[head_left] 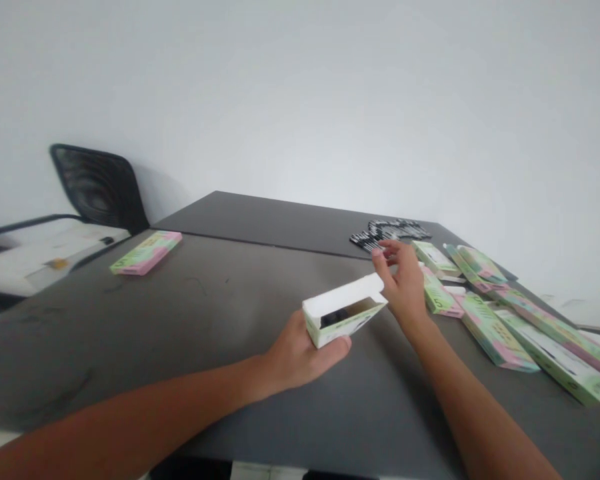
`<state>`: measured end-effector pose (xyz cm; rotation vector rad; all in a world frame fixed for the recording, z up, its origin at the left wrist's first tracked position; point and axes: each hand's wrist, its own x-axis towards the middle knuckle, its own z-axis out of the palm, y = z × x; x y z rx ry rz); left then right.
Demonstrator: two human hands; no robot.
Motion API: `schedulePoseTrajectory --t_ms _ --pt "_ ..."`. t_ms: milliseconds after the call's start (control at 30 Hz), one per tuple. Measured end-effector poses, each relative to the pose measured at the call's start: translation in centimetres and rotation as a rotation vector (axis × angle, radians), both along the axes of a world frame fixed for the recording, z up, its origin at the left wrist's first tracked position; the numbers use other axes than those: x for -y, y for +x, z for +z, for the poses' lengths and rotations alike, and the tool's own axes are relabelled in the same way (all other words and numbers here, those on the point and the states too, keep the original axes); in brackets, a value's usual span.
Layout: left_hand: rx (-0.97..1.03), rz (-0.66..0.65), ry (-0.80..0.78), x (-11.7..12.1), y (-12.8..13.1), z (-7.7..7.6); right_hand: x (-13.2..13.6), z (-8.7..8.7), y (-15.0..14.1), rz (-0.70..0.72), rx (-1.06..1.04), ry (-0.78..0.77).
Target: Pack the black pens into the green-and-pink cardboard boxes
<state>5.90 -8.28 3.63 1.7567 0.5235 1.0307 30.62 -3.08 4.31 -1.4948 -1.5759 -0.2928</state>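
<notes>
My left hand [305, 353] is wrapped round a small carton [350, 325], white and light green, whose top end is open toward me. Something dark shows inside the carton, but I cannot make out what it is. Just beyond the carton's right corner is my right hand [400, 277], its thumb and fingers bent and apart with nothing visible between them. Past its fingertips lies a pile of slim black-and-white sticks [395, 231], which look like pens.
Several pink-and-green cartons [497, 330] lie in a loose group along the table's right side. One more pink-and-green carton [147, 253] lies at the far left of the dark table [190, 320]. A black mesh chair [100, 190] stands beyond the left edge, before a white wall.
</notes>
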Motion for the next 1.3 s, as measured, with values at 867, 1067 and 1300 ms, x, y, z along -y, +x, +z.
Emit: schedulePoseTrajectory --t_ms 867,1067,1300 --pt "0.049 -0.032 -0.214 -0.9 1.0 -2.0 -11.2 -6.2 5.5 -0.503 0.319 -0.342" --pt "0.068 -0.039 -0.215 -0.8 0.8 -1.6 -11.2 -6.0 5.9 -0.476 0.287 -0.342" --pt "0.055 -0.041 -0.246 -1.0 1.0 -2.1 -10.9 -5.5 6.1 -0.393 0.250 -0.316"
